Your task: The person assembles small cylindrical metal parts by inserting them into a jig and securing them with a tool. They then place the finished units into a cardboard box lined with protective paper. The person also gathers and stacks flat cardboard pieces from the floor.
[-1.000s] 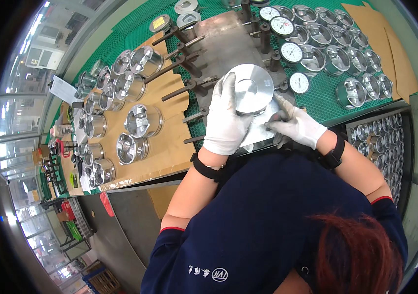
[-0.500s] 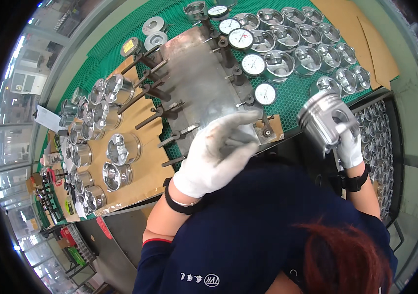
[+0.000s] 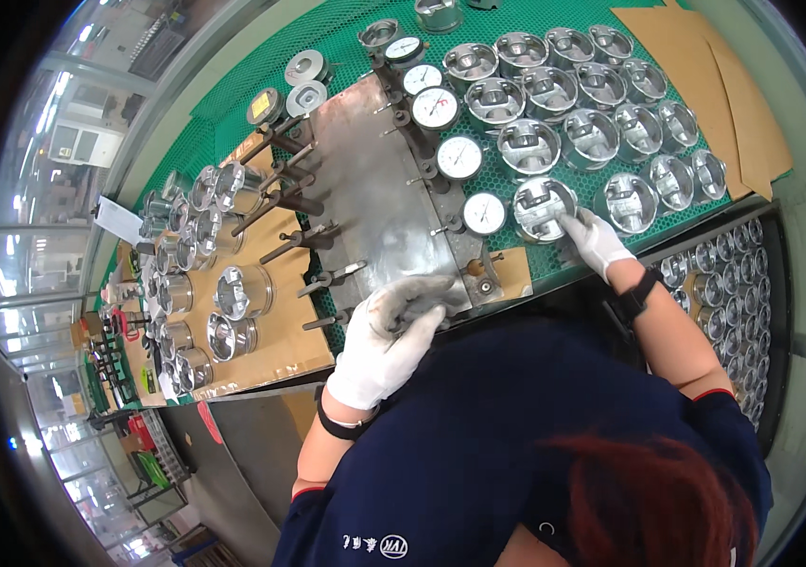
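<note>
My right hand point(image 3: 599, 241), in a white glove, grips the near rim of a silver piston point(image 3: 543, 210). That piston rests on the green mat at the front of the piston rows, its hollow side facing up. My left hand point(image 3: 389, 335), in a white glove with grey-stained fingers, hovers over the near end of a flat metal plate point(image 3: 379, 180). Its fingers curve loosely, thumb apart, with nothing visible held. Nearest to the right hand on the other side is another piston point(image 3: 628, 203). A round white dial gauge point(image 3: 484, 214) stands left of the gripped piston.
Dial gauges and dark clamp posts point(image 3: 303, 236) line the plate's sides. More pistons point(image 3: 244, 291) stand on brown cardboard point(image 3: 280, 326) at left. Several rows of pistons point(image 3: 592, 137) cover the green mat point(image 3: 497, 24). A dark crate point(image 3: 705, 255) of pistons sits at right, below the table edge.
My right hand has brought the piston from the air at right down onto the mat, at the front of the rows. The left hand has drawn back toward me, its fingers more curled.
</note>
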`<action>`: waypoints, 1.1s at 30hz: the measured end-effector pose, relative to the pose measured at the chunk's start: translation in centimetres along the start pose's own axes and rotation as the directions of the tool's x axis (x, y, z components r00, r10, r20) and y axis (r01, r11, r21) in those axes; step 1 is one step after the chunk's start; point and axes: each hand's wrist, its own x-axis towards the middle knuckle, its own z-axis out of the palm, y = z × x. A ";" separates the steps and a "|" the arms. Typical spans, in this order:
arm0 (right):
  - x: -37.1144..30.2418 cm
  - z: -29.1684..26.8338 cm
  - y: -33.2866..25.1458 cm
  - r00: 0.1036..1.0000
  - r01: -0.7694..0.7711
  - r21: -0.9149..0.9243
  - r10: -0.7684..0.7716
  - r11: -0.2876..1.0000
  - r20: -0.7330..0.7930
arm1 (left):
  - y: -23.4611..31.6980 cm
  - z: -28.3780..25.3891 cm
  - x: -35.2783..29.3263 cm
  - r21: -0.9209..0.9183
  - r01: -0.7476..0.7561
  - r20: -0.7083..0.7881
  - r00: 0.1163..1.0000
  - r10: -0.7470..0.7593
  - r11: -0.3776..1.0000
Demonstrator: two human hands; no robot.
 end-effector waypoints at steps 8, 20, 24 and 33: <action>0.8 -11.8 -3.0 0.743 0.504 -0.689 -0.668 0.522 0.038 | -1.7 2.9 -1.1 -0.065 0.093 -0.229 0.968 -0.105 0.994; 7.5 -12.3 0.3 0.805 0.543 -0.739 -0.497 0.398 0.324 | -0.3 8.4 0.8 0.122 0.110 -0.172 0.981 -0.088 0.986; 7.7 -12.5 0.0 0.775 0.575 -0.691 -0.560 0.437 0.291 | 2.3 11.2 6.6 0.520 -0.178 0.055 0.983 0.175 0.835; -0.2 -12.0 0.1 0.884 0.435 -0.481 -0.463 0.761 0.067 | -2.9 17.0 21.6 0.989 -0.146 0.140 0.975 0.170 0.020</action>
